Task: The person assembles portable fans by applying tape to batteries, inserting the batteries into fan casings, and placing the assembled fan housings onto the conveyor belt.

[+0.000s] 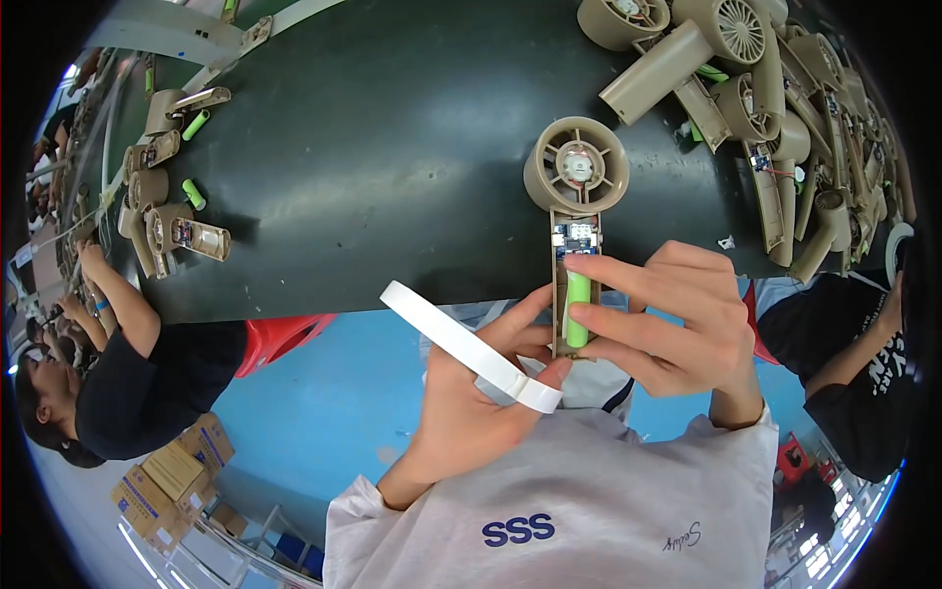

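A beige handheld fan housing (538, 185) lies at the table's front edge, its round head pointing away from me and its open handle toward me. Inside the handle are a small blue circuit board (579, 239) and a green cylindrical battery (578, 319). My left hand (466, 412) is closed around the handle's lower left side, with a roll of white tape (442, 326) hooked over it by the thumb. The fingers of my right hand (692, 319) are closed on the battery from the right, fingertips against its upper part and side.
A heap of beige fan housings (775, 108) covers the table's right end. More fan parts and loose green batteries (194, 193) lie along the left side of the dark table (392, 147). Co-workers sit at both sides, one near a red stool (280, 344). Cardboard boxes (172, 476) stand behind at left.
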Demonstrator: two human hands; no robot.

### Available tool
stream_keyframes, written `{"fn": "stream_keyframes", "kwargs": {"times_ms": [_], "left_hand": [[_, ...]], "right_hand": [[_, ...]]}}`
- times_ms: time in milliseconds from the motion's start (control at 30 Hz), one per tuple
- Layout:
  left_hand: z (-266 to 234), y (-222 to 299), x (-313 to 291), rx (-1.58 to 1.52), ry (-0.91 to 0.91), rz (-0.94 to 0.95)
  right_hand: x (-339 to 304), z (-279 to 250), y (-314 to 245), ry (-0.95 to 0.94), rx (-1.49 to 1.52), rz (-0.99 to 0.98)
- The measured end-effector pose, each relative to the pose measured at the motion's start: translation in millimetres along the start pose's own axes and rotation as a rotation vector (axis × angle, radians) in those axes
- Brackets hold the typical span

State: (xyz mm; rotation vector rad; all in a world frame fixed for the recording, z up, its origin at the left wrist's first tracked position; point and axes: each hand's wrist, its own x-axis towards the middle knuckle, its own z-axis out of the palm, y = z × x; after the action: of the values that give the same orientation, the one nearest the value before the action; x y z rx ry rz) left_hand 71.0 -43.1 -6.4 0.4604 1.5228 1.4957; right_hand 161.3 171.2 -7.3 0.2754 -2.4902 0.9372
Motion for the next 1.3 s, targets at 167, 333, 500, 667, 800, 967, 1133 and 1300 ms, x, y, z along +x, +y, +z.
{"fn": "stream_keyframes", "kwargs": {"times_ms": [167, 333, 500, 667, 800, 967, 1133, 1300], "left_hand": [[1.6, 1.3, 0.1, -0.050, 0.007, 0.023], [2.6, -1.6, 0.0, -0.051, 0.005, 0.040], [3.6, -3.7, 1.9, -0.076, 0.031, 0.052], [0.8, 9.9, 5.2, -0.045, 0.054, 0.047], [0.1, 7.1, 5.4, 0.085, 0.039, 0.068], [-5.6, 8.2, -2.2, 0.299, 0.162, 0.264], [-23.1, -5.8, -14.0, 0.457, 0.422, 0.345], [-16.7, 8.2, -6.6, 0.703, 0.379, 0.765]], "right_hand": [[0.1, -1.3, -1.6, -0.047, -0.039, 0.032], [1.2, -1.2, -5.3, -0.069, -0.070, 0.039], [5.9, -9.5, -1.0, -0.205, -0.071, 0.054], [-26.4, -0.3, -9.7, 0.442, 0.359, 0.607], [-12.5, 21.5, -17.4, 0.043, 0.638, 0.831], [20.9, 6.4, -8.4, -0.060, 0.748, 0.986], [131.0, -7.3, 34.5, -0.157, 0.667, 0.962], [241.7, -15.0, 182.2, 0.365, 0.800, 1.032]]}}
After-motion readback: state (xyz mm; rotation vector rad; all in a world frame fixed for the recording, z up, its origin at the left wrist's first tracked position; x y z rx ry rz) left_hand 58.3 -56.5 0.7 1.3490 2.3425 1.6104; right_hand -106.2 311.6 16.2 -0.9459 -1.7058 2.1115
